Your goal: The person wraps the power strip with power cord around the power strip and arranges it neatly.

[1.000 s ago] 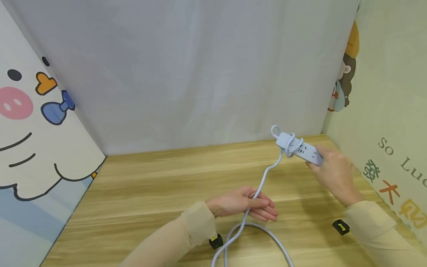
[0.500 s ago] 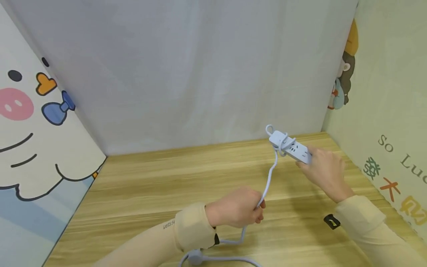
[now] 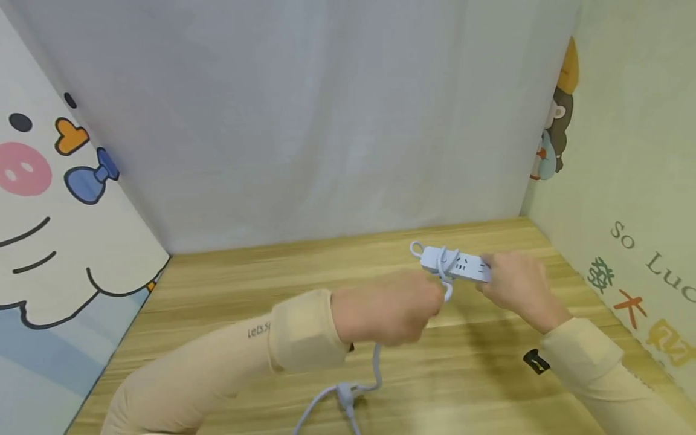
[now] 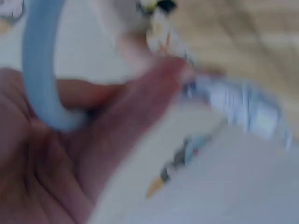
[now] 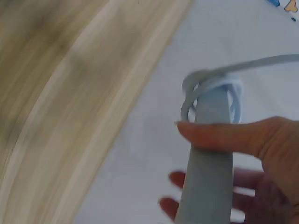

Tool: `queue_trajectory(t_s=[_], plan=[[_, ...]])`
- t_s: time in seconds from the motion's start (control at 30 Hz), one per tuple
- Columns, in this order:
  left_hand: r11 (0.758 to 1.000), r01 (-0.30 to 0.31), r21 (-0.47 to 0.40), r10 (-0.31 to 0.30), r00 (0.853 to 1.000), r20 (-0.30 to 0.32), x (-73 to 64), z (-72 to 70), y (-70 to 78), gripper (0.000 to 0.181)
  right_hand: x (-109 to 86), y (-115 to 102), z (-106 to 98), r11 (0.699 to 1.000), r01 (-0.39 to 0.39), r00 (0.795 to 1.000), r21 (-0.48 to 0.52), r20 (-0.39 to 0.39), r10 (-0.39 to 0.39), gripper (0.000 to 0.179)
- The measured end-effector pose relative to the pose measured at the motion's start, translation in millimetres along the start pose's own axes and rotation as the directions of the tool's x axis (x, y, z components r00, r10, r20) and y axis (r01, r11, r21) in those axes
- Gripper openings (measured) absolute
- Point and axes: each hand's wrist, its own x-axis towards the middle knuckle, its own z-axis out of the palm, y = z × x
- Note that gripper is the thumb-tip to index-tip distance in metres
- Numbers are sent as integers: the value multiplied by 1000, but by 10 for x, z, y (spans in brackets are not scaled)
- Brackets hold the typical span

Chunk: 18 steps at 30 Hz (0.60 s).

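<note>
A white power strip (image 3: 469,266) with loops of its own cord round one end is held above the wooden table. My right hand (image 3: 519,284) grips its other end, thumb across one face in the right wrist view, where the strip (image 5: 208,182) is seen from its plain side. Close to the wrapped end is my left hand (image 3: 387,308), blurred, with its fingers curled round the white cord (image 4: 39,65). From beneath that hand the cord (image 3: 376,368) drops toward the plug (image 3: 345,396) at the table's near side.
The wooden table (image 3: 228,284) meets a grey curtain (image 3: 326,139) at the back. A cartoon-printed panel (image 3: 81,241) stands at the left, and a pale printed panel (image 3: 625,181) at the right.
My left hand goes from lying open under the cord to gripping it, then rises toward the strip. The strip shifts left and down and turns more level. The plug comes into view.
</note>
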Motion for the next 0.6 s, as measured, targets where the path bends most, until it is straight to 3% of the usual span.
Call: queue_trajectory(t_s=[0.07, 0.13, 0.23, 0.3, 0.4, 0.5, 0.6], plan=[[995, -46, -84, 45, 999, -6, 4, -206, -143, 10, -25, -5, -3, 992, 123, 992, -20, 23, -122, 48], [979, -95, -183, 92, 996, -22, 13, -362, -317, 9, -55, 5, 4, 967, 254, 967, 21, 29, -254, 48], [921, -162, -354, 146, 987, -71, 44, -475, -584, 14, -123, 15, 11, 898, 416, 905, 142, 29, -423, 49], [870, -167, -463, 128, 985, -115, 81, -469, -763, 16, -177, 0, 10, 841, 499, 861, 210, -5, -509, 51], [776, -137, -616, 48, 986, -159, 153, -362, -1032, 16, -261, -49, -20, 760, 592, 803, 267, -113, -585, 54], [660, -100, -745, -47, 984, -174, 248, -123, -1264, 16, -320, -76, -60, 671, 653, 756, 352, -252, -604, 58], [536, -65, -842, -113, 983, -148, 358, 223, -1416, 19, -343, -79, -106, 591, 670, 741, 450, -355, -570, 61]])
